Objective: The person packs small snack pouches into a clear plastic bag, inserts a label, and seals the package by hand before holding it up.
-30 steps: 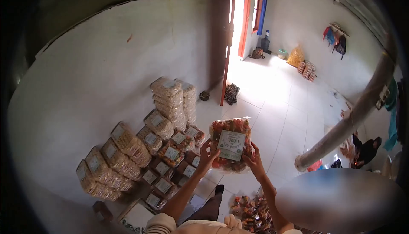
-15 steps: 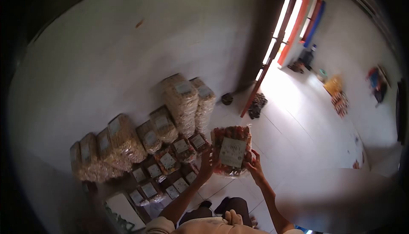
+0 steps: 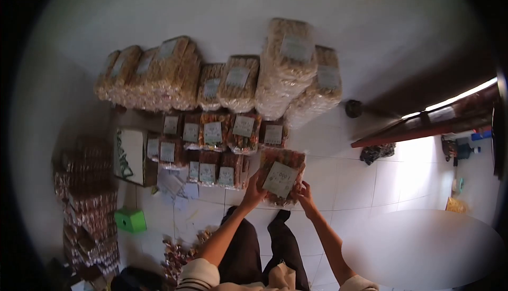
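Observation:
Between my two hands is a clear plastic package (image 3: 282, 177) of red and brown items with a pale printed label facing up. My left hand (image 3: 255, 189) grips its left edge, and my right hand (image 3: 305, 194) holds its lower right edge. Just beyond it, rows of similar labelled packages (image 3: 244, 127) lie on the floor. Behind those rows, tall stacks of pale packages (image 3: 287, 58) stand against the wall, some higher than others.
A box with a white top (image 3: 130, 156) and a green container (image 3: 130, 220) are at the left, beside tall stacks of reddish packs (image 3: 91, 201). Small loose packets (image 3: 180, 256) lie near my legs. A dark door (image 3: 423, 113) and a black bag (image 3: 377, 153) are at the right.
The view has swung left, so the wall stacks and floor rows now lie ahead and the door is at the right. Both hands still hold the package, which has tilted slightly.

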Tool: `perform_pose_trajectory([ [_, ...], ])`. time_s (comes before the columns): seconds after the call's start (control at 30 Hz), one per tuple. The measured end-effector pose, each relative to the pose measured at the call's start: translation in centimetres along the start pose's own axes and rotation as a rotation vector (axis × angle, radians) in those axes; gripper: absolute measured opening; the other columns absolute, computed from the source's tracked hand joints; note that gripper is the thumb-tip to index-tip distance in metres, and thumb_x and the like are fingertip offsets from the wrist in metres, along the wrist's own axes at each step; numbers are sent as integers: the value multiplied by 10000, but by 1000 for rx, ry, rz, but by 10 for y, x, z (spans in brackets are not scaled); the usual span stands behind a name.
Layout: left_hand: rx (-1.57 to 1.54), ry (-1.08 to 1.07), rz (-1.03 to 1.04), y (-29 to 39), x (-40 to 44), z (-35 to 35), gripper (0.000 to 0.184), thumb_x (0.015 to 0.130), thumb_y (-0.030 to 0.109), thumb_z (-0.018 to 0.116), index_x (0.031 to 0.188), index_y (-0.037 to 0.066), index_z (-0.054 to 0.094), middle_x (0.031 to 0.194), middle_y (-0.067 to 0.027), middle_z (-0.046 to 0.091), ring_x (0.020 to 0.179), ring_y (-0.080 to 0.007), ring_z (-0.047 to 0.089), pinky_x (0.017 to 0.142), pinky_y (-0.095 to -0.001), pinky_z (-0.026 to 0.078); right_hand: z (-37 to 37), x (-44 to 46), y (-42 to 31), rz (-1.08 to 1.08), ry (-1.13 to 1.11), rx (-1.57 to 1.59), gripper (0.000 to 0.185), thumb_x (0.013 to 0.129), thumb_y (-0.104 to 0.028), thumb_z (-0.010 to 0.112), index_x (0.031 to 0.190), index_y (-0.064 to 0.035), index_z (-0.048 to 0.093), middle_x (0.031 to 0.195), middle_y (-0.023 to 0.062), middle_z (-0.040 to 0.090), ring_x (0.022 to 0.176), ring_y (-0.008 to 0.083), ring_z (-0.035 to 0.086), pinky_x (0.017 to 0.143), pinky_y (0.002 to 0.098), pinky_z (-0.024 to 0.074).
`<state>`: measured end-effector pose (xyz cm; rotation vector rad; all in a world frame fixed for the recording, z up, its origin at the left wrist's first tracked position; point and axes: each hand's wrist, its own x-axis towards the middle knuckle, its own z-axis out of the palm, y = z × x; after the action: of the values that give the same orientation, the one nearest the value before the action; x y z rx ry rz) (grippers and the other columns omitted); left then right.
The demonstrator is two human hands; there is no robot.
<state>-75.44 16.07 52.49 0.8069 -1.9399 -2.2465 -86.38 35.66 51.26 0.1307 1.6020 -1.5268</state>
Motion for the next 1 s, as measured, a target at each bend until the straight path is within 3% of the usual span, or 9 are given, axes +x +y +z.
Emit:
perform_pose_trajectory([
  [0.1,339,125,138,-73,35,19,657,745,-57,500,1336,56,236,1363,-134,235,1240,-255,313,906,-328,403,-16,49,23,208,86,15,751,711,-133,677,1315,-153,232,1112,57,491,1008,174,477,821,295,371],
  [0.2,194,95,111,-107,73,23,605,764,-22,494,1321,93,290,1383,-121,227,1267,-264,271,918,-334,391,-40,104,60,352,149,18,775,689,-217,703,1316,-202,248,1014,12,527,911,151,506,720,245,343],
  [0.33,367,59,178,-147,143,6,518,805,17,519,1287,129,365,1396,-142,162,1303,-283,181,942,-353,365,-33,195,85,99,78,127,661,755,-67,620,1306,-134,261,1015,53,520,926,137,506,772,285,407],
  [0.4,516,37,309,-165,182,-5,522,811,15,512,1296,143,366,1412,-171,111,1315,-305,142,953,-349,355,-27,240,86,83,110,96,623,783,-59,589,1297,-115,241,1104,82,500,951,154,509,805,307,419],
  [0.53,667,22,216,-203,219,-5,602,791,49,552,1331,189,326,1428,-191,8,1316,-367,58,975,-403,326,-23,304,104,-36,110,100,558,807,-93,567,1279,-90,269,1096,91,506,949,158,510,817,309,417],
  [0.67,1040,-72,97,-202,231,5,777,726,157,642,1371,270,224,1423,-192,-107,1275,-471,-76,992,-566,198,-6,328,90,-70,217,-526,537,846,-234,542,1277,-56,276,1096,141,521,1006,237,510,857,310,402],
  [0.73,1052,14,65,-202,235,10,780,723,136,633,1372,258,219,1420,-210,-41,1281,-466,-25,998,-577,164,4,331,83,-29,310,-587,480,865,-250,493,1219,26,324,1165,236,485,1050,355,506,843,398,418],
  [0.9,1012,127,214,-175,213,11,663,727,89,604,1316,146,306,1366,-220,171,1272,-431,131,1006,-547,186,-9,300,86,-353,492,-746,420,882,-257,462,1167,49,422,1142,245,478,1082,364,450,913,409,361],
  [1.0,885,179,268,-165,160,4,532,733,83,580,1231,81,393,1301,-190,311,1239,-346,268,993,-481,240,-52,246,103,-388,249,-955,366,884,-236,466,1111,51,473,1058,228,510,1026,346,468,909,407,357],
])
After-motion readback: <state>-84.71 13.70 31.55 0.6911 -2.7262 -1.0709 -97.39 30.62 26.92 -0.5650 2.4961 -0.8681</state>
